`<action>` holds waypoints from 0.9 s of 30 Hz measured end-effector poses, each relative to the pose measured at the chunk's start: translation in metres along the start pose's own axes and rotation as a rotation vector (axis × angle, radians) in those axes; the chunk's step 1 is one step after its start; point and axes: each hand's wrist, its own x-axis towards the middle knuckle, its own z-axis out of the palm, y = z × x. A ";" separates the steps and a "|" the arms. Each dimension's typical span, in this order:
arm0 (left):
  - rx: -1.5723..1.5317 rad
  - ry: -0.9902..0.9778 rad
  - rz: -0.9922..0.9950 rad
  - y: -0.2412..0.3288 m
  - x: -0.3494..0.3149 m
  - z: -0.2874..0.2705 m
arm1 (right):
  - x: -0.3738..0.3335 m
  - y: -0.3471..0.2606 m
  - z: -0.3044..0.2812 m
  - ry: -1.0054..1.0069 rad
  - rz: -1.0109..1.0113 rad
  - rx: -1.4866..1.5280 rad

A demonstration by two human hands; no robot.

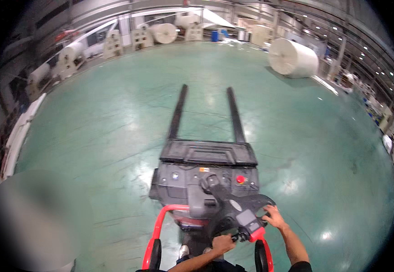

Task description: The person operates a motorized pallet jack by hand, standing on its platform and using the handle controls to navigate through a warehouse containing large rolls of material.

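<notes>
I stand on a ride-on pallet truck [175,181], between red side rails [159,223] with black pads. Its black steering handle [247,201] is swung to the right, with a small grey display panel [248,221] in its middle. My left hand [223,244] is wrapped round the handle's near grip. On the handle's far right side my right hand [275,217] curls its fingers round the black loop. A red push button [241,179] sits on the truck's cover. Two dark forks [178,113] stretch ahead, with no load on them.
A large white roll [293,58] lies on the green floor [115,99] at the far right. Further rolls [164,33] and pale stands line the back wall, near a blue bin [214,36]. Long white bars [20,131] run along the left edge. A blurred patch covers the lower left.
</notes>
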 end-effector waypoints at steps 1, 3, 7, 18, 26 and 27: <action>0.002 -0.015 0.036 0.006 -0.003 -0.008 | -0.002 0.008 0.002 -0.017 0.007 -0.041; -0.026 -0.012 0.033 0.001 -0.006 -0.007 | 0.004 0.003 0.003 -0.047 -0.007 -0.057; -0.083 -0.023 0.048 -0.006 -0.004 -0.003 | 0.009 0.001 0.004 -0.070 -0.017 -0.040; -0.139 -0.082 0.176 -0.015 0.000 -0.003 | 0.016 0.014 0.014 0.017 -0.057 -0.055; -0.185 -0.093 0.282 -0.027 0.002 0.000 | 0.012 -0.005 0.014 0.087 -0.038 -0.002; -0.181 -0.101 0.281 -0.025 0.002 -0.006 | 0.013 -0.007 0.012 0.084 -0.035 -0.007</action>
